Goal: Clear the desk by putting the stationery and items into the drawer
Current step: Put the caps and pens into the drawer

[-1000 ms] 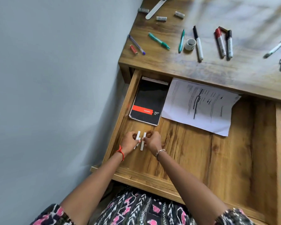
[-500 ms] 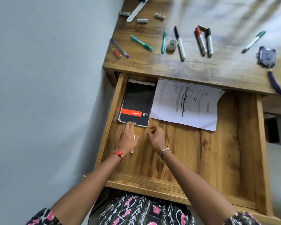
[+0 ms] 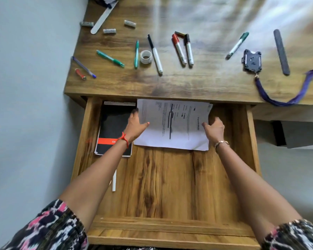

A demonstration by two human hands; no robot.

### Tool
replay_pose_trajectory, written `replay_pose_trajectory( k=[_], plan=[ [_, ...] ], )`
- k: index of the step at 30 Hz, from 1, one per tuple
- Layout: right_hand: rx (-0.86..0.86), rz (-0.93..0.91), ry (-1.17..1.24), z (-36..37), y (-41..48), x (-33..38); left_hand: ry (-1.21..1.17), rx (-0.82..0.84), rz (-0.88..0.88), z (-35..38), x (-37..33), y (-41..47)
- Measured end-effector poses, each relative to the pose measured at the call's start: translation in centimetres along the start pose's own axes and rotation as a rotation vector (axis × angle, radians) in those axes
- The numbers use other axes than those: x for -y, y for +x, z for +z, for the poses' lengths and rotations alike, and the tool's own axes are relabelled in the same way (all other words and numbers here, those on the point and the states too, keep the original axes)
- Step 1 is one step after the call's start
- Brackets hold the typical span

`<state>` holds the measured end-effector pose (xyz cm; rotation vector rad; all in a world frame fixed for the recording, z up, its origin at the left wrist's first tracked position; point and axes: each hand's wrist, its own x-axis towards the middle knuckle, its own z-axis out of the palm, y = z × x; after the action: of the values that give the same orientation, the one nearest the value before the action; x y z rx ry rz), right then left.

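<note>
Drawer check | white printed paper sheet (image 3: 173, 123) lies at the back edge of the wooden drawer (image 3: 170, 230), beside black notebook (image 3: 114, 123) in back-left corner | left hand (image 3: 135, 125) and right hand (image 3: 214, 129) each pinch a side edge | we advise squaring it flat against the back, leaving the front floor free.

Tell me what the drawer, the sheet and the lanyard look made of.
Drawer: wood or wood-look laminate, matte; brown grain with dark streaks.
Sheet: thin white paper, matte; printed lines, right edge curling.
Lanyard: seemingly woven fabric strap, purple; it lies in a limp curve along the desk edge.
</note>
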<state>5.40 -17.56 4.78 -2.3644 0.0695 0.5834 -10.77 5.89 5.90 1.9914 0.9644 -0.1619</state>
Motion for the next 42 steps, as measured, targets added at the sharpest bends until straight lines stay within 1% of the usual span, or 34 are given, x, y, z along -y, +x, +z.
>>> replay_pose_trajectory(
  k=[2, 4, 9, 13, 18, 21, 23, 29, 37, 42],
  plan=[
    [0.077, 0.010, 0.030, 0.0, 1.7, -0.1, 0.031, 0.009, -0.022, 0.3, 0.2, 0.9],
    [0.108, 0.021, 0.087, 0.0, 2.6, 0.2, 0.055, 0.010, -0.010, 0.6, 0.4, 1.4],
    [0.116, 0.032, 0.187, 0.1, 3.4, 0.9, 0.050, 0.005, 0.020, 1.1, -0.4, 1.9],
    [0.144, 0.038, 0.176, 0.0, 3.9, 0.9, 0.052, 0.044, -0.011, 1.7, -0.2, 2.4],
    [0.148, 0.068, 0.192, -0.3, 4.0, 0.4, 0.038, 0.022, -0.067, 3.1, 1.2, 3.1],
    [0.103, 0.060, 0.158, -0.6, 3.6, -0.4, 0.047, 0.028, -0.097, 3.2, 1.2, 2.2],
    [0.101, 0.052, 0.130, -0.8, 3.2, -0.7, 0.060, 0.033, -0.103, 2.9, 0.2, 0.8],
    [0.123, 0.007, 0.027, -0.6, 2.9, -0.9, 0.078, 0.004, -0.017, 3.0, -0.3, -0.5],
    [0.107, -0.001, -0.103, 0.4, 3.2, -1.4, 0.094, -0.012, -0.024, 3.1, 0.0, -0.8],
    [0.076, -0.013, -0.103, 0.4, 3.1, -1.2, 0.074, -0.025, 0.004, 3.0, -0.1, -0.6]
  ],
)
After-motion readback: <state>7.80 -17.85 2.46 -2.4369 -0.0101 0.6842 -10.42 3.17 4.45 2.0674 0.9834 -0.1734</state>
